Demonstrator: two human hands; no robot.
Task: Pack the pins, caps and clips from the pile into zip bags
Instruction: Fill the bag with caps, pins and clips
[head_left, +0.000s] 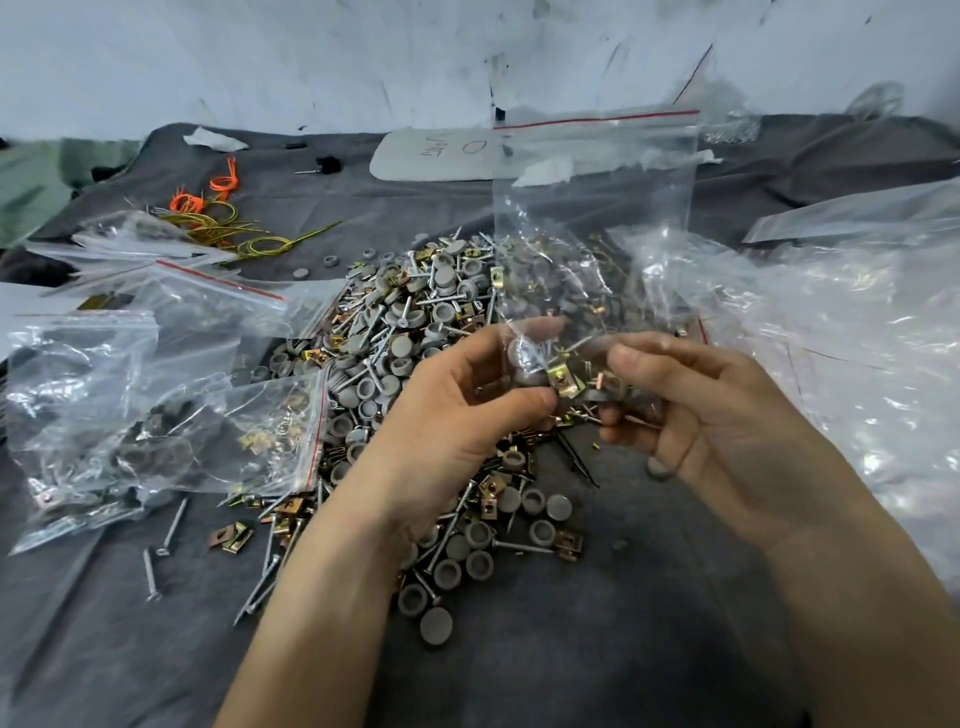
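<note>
A pile of grey round caps, silver pins and brass-coloured clips lies on the dark cloth in the middle. Above it stands a clear zip bag with a red line at its top, held upright by its bottom end. My left hand pinches the bag's lower left part. My right hand grips its lower right part. Inside the bag's bottom, between my fingers, sit a grey cap, a brass clip and some pins.
Several filled zip bags lie at the left on the grey cloth. A heap of empty clear bags fills the right side. Orange and yellow wire ties lie at the back left, a white sheet behind the pile.
</note>
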